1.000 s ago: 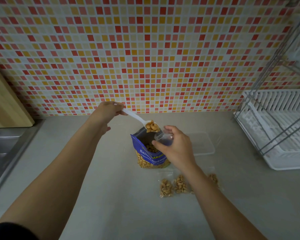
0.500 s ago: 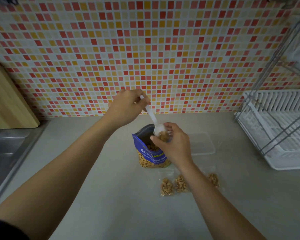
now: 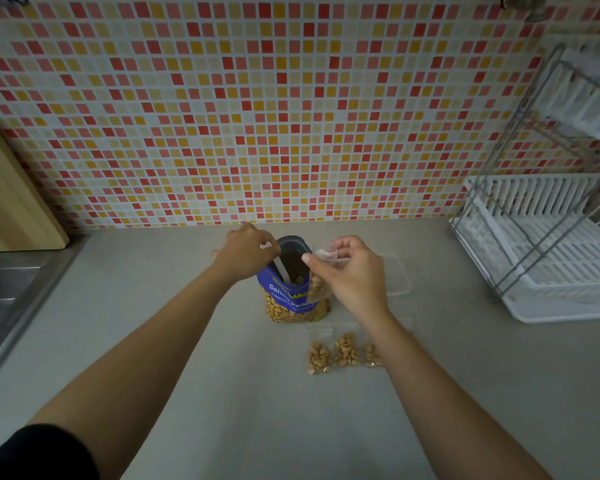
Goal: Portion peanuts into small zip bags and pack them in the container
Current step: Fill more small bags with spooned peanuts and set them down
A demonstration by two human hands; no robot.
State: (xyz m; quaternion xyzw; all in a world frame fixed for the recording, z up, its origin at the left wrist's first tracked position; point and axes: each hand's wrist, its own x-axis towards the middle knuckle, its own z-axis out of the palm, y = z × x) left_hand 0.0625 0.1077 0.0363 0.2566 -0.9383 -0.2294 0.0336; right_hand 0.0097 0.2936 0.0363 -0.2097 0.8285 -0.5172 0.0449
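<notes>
A person portions salted peanuts at a grey kitchen counter (image 3: pixel 257 410) backed by a wall of red, orange and yellow mosaic tiles (image 3: pixel 257 116). The left hand (image 3: pixel 246 251) has its fingers curled around the top of a white spoon (image 3: pixel 281 270), whose handle slants down into the open mouth of the blue peanut bag (image 3: pixel 291 299) standing upright at the centre of the counter. The right hand (image 3: pixel 350 271) pinches the top edge of a small clear zip bag (image 3: pixel 317 282), which hangs partly filled with peanuts against the right side of the blue bag. Just behind that hand, on the far right of the blue bag, sits the clear plastic container (image 3: pixel 400 275); what it holds cannot be told. Three filled zip bags (image 3: pixel 346 349) lie side by side on the counter, near the viewer and just in front of the blue bag. A white dish rack (image 3: pixel 548 258) stands at the right, a wooden cutting board (image 3: pixel 11 202) leans on the wall at the far left, and a steel sink (image 3: pixel 0 289) edges the left side.
</notes>
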